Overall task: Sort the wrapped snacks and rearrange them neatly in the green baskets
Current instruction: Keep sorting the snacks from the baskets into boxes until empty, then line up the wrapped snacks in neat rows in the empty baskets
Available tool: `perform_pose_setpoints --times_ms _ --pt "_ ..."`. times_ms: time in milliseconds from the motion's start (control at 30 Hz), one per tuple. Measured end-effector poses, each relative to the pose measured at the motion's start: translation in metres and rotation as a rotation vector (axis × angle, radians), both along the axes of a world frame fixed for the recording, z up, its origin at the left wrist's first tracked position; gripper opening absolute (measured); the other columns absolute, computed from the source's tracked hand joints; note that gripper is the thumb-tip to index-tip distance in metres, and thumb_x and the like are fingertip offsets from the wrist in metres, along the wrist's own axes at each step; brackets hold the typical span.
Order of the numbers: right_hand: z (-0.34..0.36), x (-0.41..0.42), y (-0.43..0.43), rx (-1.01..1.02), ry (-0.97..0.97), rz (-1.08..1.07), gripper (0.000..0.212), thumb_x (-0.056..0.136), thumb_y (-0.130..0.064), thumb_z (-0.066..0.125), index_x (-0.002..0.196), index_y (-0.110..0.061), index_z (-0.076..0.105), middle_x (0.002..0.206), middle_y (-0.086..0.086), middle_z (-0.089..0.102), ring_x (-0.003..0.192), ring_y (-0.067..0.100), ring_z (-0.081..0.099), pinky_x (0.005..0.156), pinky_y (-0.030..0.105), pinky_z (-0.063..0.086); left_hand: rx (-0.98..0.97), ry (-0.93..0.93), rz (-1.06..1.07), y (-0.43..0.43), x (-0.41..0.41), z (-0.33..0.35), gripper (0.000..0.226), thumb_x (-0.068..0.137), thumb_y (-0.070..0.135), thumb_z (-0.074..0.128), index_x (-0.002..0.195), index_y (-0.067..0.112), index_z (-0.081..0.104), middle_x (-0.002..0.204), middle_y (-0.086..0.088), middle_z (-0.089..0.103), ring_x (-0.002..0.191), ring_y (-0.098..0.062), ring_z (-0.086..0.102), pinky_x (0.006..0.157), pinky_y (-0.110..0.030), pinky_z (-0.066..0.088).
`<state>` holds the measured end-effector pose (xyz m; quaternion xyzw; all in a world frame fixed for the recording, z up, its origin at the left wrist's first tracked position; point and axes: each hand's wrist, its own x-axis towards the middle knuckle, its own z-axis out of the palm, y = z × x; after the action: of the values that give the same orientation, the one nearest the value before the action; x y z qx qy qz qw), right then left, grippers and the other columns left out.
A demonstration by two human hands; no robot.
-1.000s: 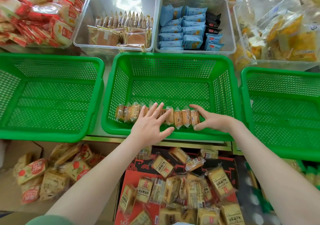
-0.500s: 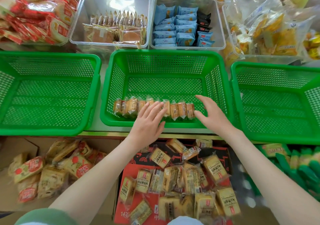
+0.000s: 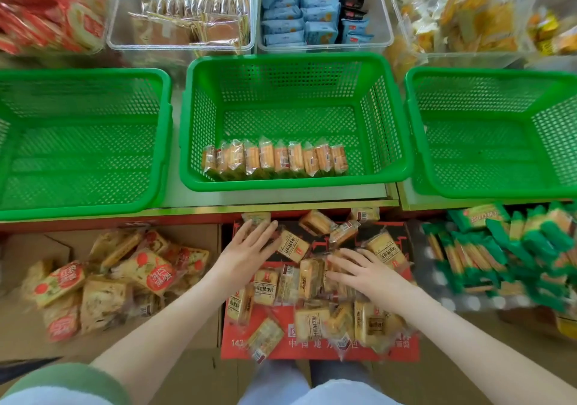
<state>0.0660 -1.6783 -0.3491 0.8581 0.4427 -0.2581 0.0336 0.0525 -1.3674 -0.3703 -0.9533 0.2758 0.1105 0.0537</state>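
Observation:
Three green baskets stand side by side: left basket [image 3: 84,204], middle basket [image 3: 293,182], right basket [image 3: 487,192]. Along the middle basket's near wall runs a tidy row of wrapped yellow snacks [image 3: 274,159] standing on edge. Below the shelf, a red box [image 3: 312,350] holds a loose pile of the same yellow snacks [image 3: 312,323]. My left hand [image 3: 246,253] lies flat, fingers straight, on the pile's upper left. My right hand [image 3: 362,268] reaches over the pile's middle with fingers spread, touching packets. Neither hand grips anything.
A cardboard box [image 3: 187,320] at lower left holds red-labelled snacks [image 3: 137,268]. Green-wrapped snacks [image 3: 499,254] are heaped at lower right. Clear tubs at the back hold red packets [image 3: 46,8], brown packets [image 3: 193,20], blue packets [image 3: 309,11] and yellow packets [image 3: 462,14].
Both hands left the snack row in the middle basket and dropped down onto the loose pile in the red box. The row stays in place.

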Motion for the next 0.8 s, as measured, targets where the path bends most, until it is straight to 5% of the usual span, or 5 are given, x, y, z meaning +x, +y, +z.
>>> perform_pose_setpoints --times_ms 100,267,400,533,800 --pt "0.004 0.011 0.004 -0.024 -0.077 0.075 0.076 0.082 0.008 0.058 0.148 -0.021 0.032 0.161 0.006 0.011 0.148 0.027 0.003 0.117 0.045 -0.002 -0.056 0.017 -0.053 -0.007 -0.007 0.003 0.090 0.051 0.001 0.082 0.136 0.013 0.054 0.147 -0.018 0.042 0.135 -0.032 0.041 0.109 -0.053 0.025" --pt "0.010 0.019 0.001 0.119 -0.229 -0.007 0.075 0.056 0.003 0.083 0.125 -0.016 0.060 0.132 0.005 0.059 0.128 0.025 0.050 0.111 0.042 0.031 -0.196 -0.022 -0.061 -0.024 -0.021 0.011 0.086 0.066 0.014 0.079 0.144 0.014 0.043 0.151 -0.015 0.037 0.139 -0.030 0.036 0.117 -0.050 0.019" --pt "0.017 0.005 0.011 0.421 -0.159 -0.301 0.067 0.072 -0.009 0.076 0.133 -0.016 0.050 0.133 0.002 0.054 0.132 0.021 0.040 0.112 0.035 0.017 -0.427 0.008 0.032 -0.044 -0.026 0.025 0.072 0.088 0.031 0.064 0.150 0.014 0.030 0.153 -0.011 0.033 0.143 -0.025 0.028 0.116 -0.048 0.026" --pt "0.033 -0.013 0.031 0.636 -0.012 -0.658 0.062 0.079 -0.027 0.076 0.133 -0.017 0.047 0.130 -0.003 0.051 0.125 0.000 0.032 0.113 0.035 0.023 -0.762 0.198 0.220 -0.067 -0.027 0.046 0.083 0.091 0.042 0.061 0.152 0.014 0.012 0.154 0.006 0.019 0.143 -0.006 0.008 0.118 -0.028 0.009" --pt "0.041 -0.009 0.014 0.384 -0.023 -0.551 0.076 0.088 -0.030 0.066 0.150 -0.028 0.022 0.150 -0.015 0.028 0.142 0.006 0.014 0.115 0.030 0.005 -0.940 0.310 0.380 -0.084 -0.023 0.060 0.062 0.084 0.021 0.073 0.135 0.011 0.039 0.133 -0.002 0.049 0.122 -0.012 0.045 0.094 -0.008 0.030"
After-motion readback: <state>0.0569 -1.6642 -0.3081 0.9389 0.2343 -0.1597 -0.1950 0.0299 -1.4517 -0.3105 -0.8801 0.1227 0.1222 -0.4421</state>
